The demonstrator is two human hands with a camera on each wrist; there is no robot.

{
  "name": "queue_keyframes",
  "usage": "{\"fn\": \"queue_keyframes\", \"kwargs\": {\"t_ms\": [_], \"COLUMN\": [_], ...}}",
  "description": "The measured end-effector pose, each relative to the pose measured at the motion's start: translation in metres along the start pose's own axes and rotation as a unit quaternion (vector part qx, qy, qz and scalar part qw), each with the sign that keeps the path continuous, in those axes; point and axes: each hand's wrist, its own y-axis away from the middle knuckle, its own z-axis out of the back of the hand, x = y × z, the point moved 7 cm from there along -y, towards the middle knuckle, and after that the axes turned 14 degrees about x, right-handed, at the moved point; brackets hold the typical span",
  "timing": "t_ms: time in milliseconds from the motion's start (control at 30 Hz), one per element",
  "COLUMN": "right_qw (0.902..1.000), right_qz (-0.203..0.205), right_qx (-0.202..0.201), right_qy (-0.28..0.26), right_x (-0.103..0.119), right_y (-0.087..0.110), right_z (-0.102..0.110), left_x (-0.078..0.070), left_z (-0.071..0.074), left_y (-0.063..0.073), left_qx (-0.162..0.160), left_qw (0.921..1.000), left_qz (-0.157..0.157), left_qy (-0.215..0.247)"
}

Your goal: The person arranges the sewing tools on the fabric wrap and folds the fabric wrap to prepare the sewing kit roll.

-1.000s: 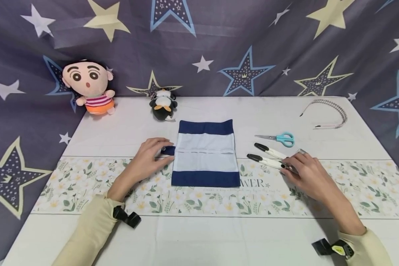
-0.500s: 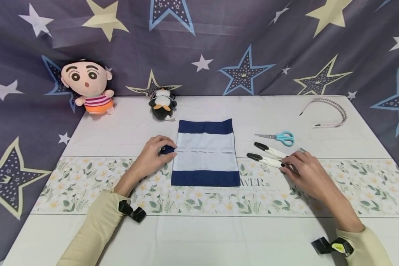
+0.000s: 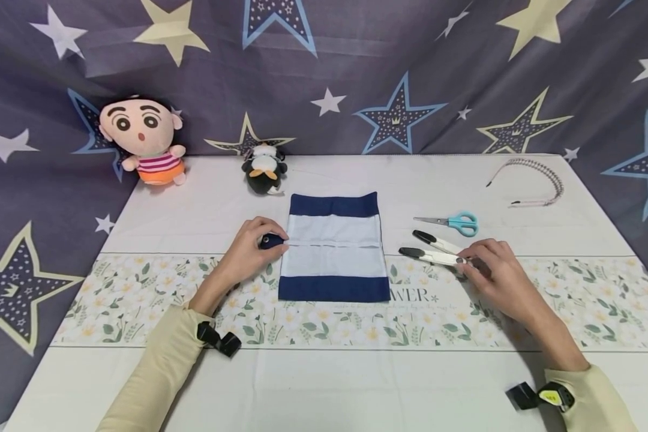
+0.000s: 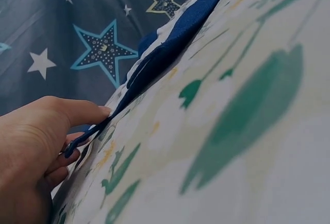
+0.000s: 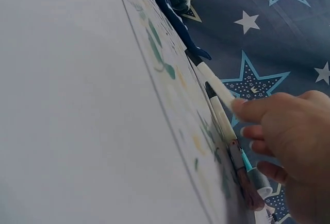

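Note:
A flat cloth case (image 3: 332,261), pale blue with navy bands, lies spread on the table. From its left edge sticks out a navy tab (image 3: 270,241) with a metal snap. My left hand (image 3: 246,246) pinches that edge between thumb and forefinger, and the tab (image 4: 85,135) runs under the palm. On the right, my right hand (image 3: 494,273) pinches the rear end of a white marker (image 3: 437,257) with a black cap. In the right wrist view this marker (image 5: 216,83) slants above a second white marker (image 5: 221,118), whose rear end my fingers cover in the head view.
Scissors (image 3: 461,224) with turquoise handles lie behind the markers. A headband (image 3: 553,180) rests at the back right. Along the back are a penguin plush (image 3: 263,171) and a doll plush (image 3: 153,150). Beneath the right hand show a brownish strip (image 5: 248,185) and a grey-ended cylinder (image 5: 259,182).
My left hand has slid slightly right and closed its thumb and forefinger on the case's edge. The right hand has shifted its marker a little, its rear end now higher in the head view.

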Motion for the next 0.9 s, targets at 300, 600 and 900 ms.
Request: {"fn": "queue_keyframes", "kwargs": {"t_ms": [300,600,900], "right_qw": [0.9963,0.9843,0.966], "right_qz": [-0.043,-0.056,-0.068], "right_qx": [-0.001,-0.032,-0.052], "right_qy": [-0.075,-0.164,-0.244], "right_x": [-0.002,-0.004,-0.009], "right_y": [-0.005,-0.012,-0.024], "right_z": [0.001,0.004,0.002], "left_x": [0.002,0.001,0.002], "left_z": [0.0,0.001,0.0], "left_y": [0.001,-0.001,0.0], "left_qx": [-0.006,-0.014,-0.011], "left_qw": [1.0,0.9997,0.9999], "left_qz": [-0.004,-0.019,-0.008], "left_qy": [0.005,-0.005,-0.003]}}
